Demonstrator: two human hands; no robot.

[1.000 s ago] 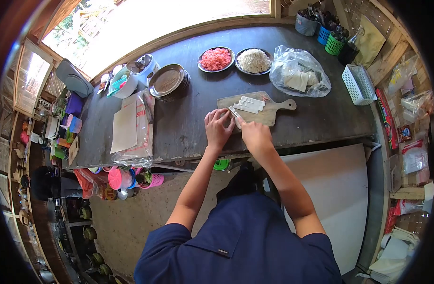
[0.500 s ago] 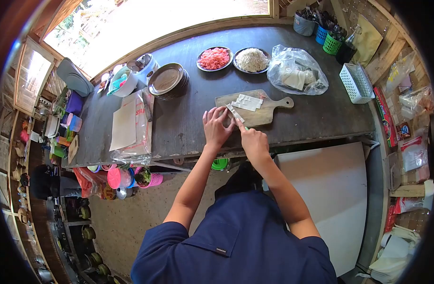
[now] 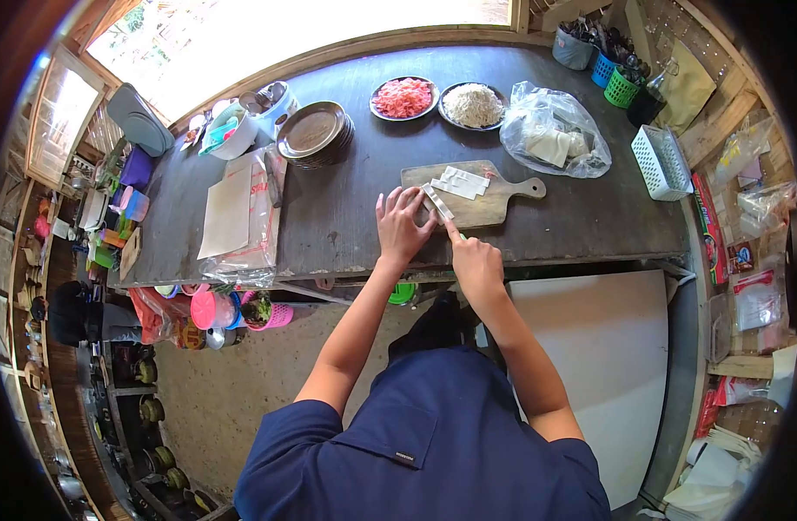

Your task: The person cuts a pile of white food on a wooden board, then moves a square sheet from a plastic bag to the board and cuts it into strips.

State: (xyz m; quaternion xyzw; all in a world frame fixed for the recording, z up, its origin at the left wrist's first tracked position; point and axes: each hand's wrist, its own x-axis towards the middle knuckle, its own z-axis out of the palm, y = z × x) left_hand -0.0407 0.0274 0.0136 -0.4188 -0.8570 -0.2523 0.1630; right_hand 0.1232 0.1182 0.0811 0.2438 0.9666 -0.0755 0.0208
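Note:
A wooden cutting board lies near the table's front edge, with flat white food strips spread on it. My left hand presses with bent fingertips at the board's left end, holding a narrow white food piece. My right hand is closed around a knife, index finger stretched forward along it. Only a bit of green handle shows under that hand; the blade is hard to tell from the white piece beside it. Behind the board sits a clear plastic bag with more white slabs inside.
Two plates, one of chopped red food and one of pale shreds, stand behind the board. Stacked brown plates, a second knife on cardboard, and a white basket are also on the table. Another person is far left.
The camera view has shifted slightly, moving the tabletop things a little right in the picture. Both hands stay at the board's left end in nearly the same pose.

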